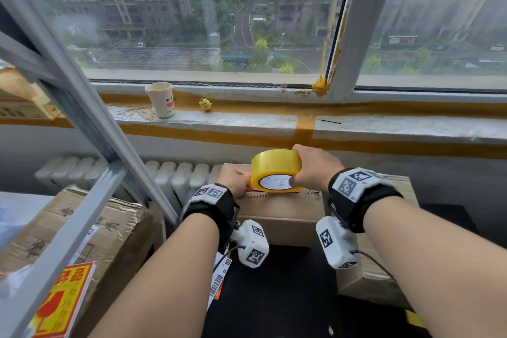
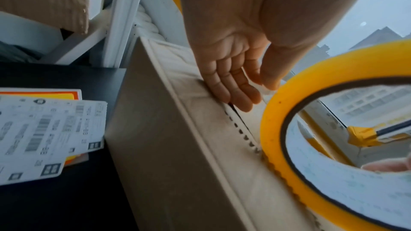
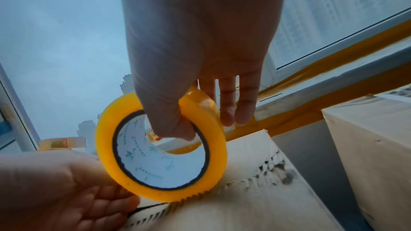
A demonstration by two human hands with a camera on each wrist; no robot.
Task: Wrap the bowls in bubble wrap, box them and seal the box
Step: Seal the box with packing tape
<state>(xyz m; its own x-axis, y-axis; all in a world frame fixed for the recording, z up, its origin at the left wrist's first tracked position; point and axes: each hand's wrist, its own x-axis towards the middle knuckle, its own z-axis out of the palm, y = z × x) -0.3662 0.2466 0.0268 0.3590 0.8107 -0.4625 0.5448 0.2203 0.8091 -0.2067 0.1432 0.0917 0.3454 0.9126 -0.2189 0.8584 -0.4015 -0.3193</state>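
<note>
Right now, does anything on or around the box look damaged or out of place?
Yes: the box has a ragged, torn flap edge along its top seam, under the tape roll. Loose toothpick-like sticks lie scattered on the windowsill.

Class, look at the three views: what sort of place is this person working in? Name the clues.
Probably a high-floor room used for packing parcels. A window overlooks apartment towers from above, cardboard boxes stand around a metal rack, and shipping labels lie beside the box being taped.
</note>
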